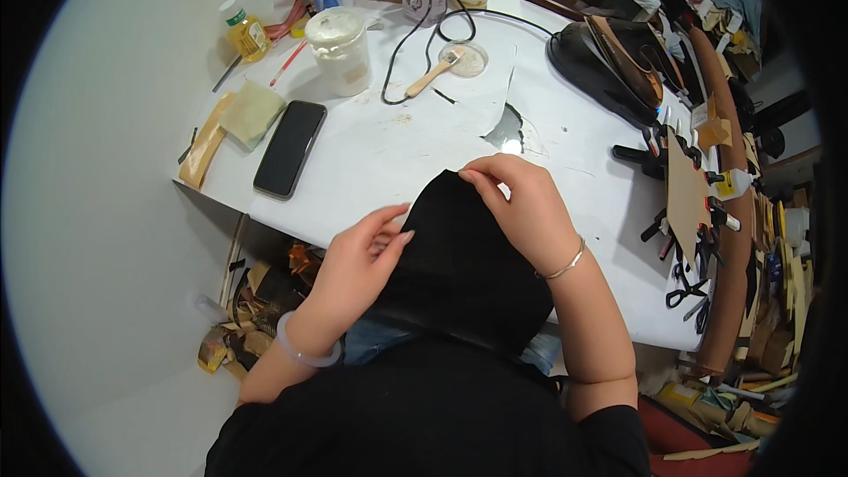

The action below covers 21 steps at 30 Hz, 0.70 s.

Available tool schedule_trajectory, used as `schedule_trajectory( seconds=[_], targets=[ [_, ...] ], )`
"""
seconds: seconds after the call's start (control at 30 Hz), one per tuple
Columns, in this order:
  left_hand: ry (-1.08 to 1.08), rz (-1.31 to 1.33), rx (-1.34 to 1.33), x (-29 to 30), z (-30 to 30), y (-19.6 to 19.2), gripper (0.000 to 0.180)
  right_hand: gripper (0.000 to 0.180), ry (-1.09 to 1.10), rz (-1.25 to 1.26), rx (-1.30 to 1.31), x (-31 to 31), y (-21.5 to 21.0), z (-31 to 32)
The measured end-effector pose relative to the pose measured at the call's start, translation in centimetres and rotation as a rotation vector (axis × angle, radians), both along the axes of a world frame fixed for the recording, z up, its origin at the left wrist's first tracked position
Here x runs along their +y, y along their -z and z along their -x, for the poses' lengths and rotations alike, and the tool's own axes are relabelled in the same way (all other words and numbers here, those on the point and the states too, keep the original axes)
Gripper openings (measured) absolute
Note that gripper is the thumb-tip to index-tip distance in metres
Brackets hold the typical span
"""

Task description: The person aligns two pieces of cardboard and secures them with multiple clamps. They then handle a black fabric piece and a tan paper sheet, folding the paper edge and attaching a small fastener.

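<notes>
A black sheet of leather-like material (459,256) hangs from my right hand over the table's front edge and my lap. Thumb and fingertips of my right hand (521,203) pinch its top corner. My left hand (364,252) is beside the sheet's left edge, its thumb apart from its loosely bent fingers. The left thumb tip overlaps the edge in view; whether it touches, I cannot tell. The lower part of the sheet runs in front of my dark shirt and is hard to separate from it.
On the white table (353,159) lie a phone (290,149), a white tub (339,53), a brush (435,72) on a shallow dish and a yellow bottle (247,33). A black shoe-like object (601,62) sits far right. Clamps (654,155) and scissors (687,285) line the right edge.
</notes>
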<state>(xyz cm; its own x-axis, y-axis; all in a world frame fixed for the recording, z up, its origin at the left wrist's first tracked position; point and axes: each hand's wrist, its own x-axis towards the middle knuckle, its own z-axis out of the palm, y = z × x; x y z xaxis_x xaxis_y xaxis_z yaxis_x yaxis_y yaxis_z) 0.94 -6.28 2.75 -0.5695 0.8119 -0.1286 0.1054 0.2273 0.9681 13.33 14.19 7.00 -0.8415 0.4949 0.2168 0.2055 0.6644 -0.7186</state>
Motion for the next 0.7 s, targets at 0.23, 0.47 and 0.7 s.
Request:
schedule_trajectory(
  seconds=[0.23,0.47,0.7],
  targets=[
    [0.047,-0.105,0.115,4.6,0.2,-3.0,0.017,0.014,-0.025,-0.103,0.072,-1.4,-2.8,-1.7],
    [0.153,-0.154,0.265,4.6,-1.0,-4.0,0.016,0.017,-0.04,-0.197,0.159,-1.5,-4.4,-3.1],
    [0.21,-0.186,0.358,3.4,-1.4,-5.4,0.015,0.017,-0.11,-0.251,0.137,-1.6,-5.6,-3.5]
  ],
)
